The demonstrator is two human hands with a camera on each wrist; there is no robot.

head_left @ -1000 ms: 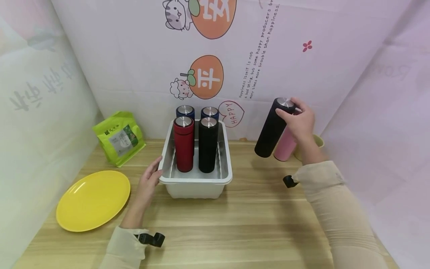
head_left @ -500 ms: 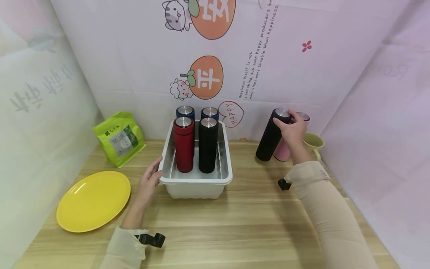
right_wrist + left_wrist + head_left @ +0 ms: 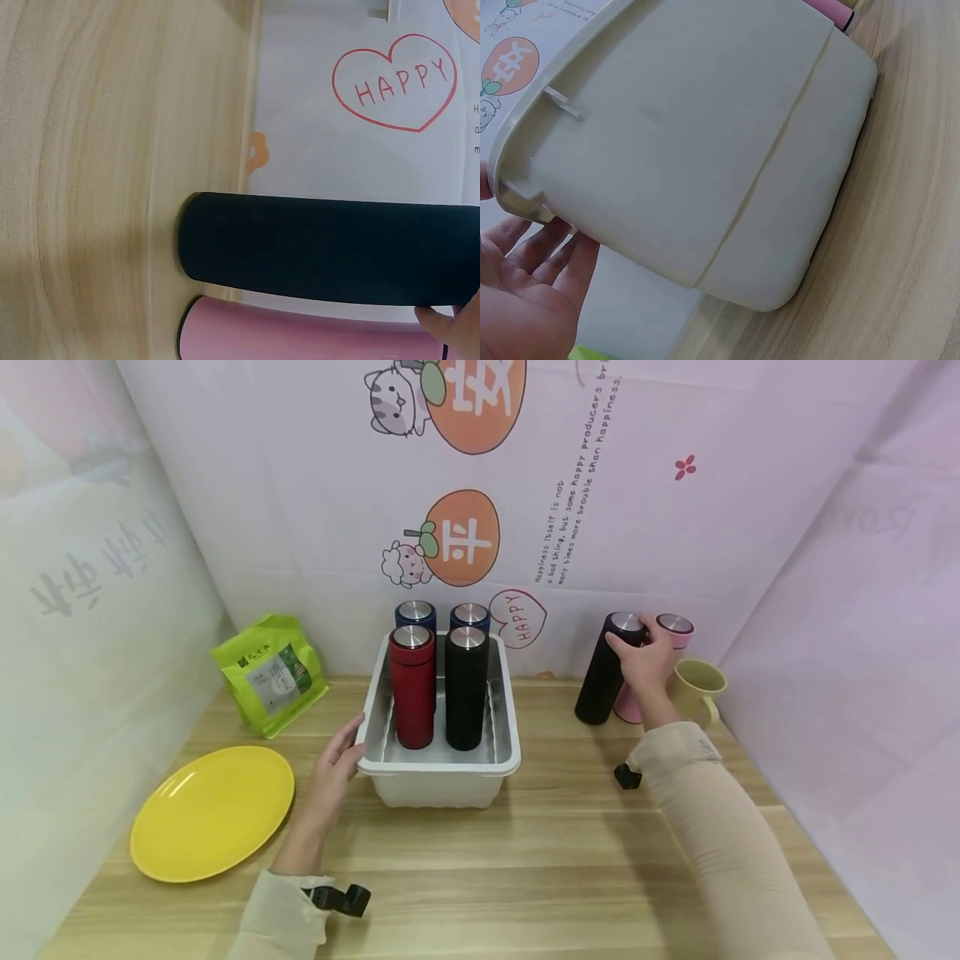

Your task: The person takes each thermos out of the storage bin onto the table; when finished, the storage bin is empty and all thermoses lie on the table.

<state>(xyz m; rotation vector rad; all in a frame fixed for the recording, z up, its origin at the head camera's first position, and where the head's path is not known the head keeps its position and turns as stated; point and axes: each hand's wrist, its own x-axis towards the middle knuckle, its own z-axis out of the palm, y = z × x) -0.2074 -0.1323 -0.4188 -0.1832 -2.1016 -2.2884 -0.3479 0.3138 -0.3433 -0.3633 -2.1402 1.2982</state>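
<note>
My right hand [image 3: 648, 667] grips the top of a black thermos bottle [image 3: 601, 681] that stands on the table at the right. Close beside it is a pink thermos bottle [image 3: 629, 705], partly hidden by the hand. In the right wrist view, the black bottle's base appears to meet the table, and a thumb touches its side. My left hand [image 3: 335, 770] holds the left rim of a white plastic bin [image 3: 438, 789], its fingers under the rim in the left wrist view. Inside the bin stand a red bottle [image 3: 412, 693], another black bottle [image 3: 465, 693] and two blue ones behind.
A yellow-green mug [image 3: 697, 681] stands right of the pink bottle. At the left are a yellow plate [image 3: 213, 814] and a green pouch [image 3: 272, 681]. A printed cloth wall [image 3: 337, 527] rises behind the table [image 3: 480, 877], with more cloth on both sides.
My right hand has lowered the black bottle from a lifted position down to the table beside the pink one. The left hand and bin have stayed in place.
</note>
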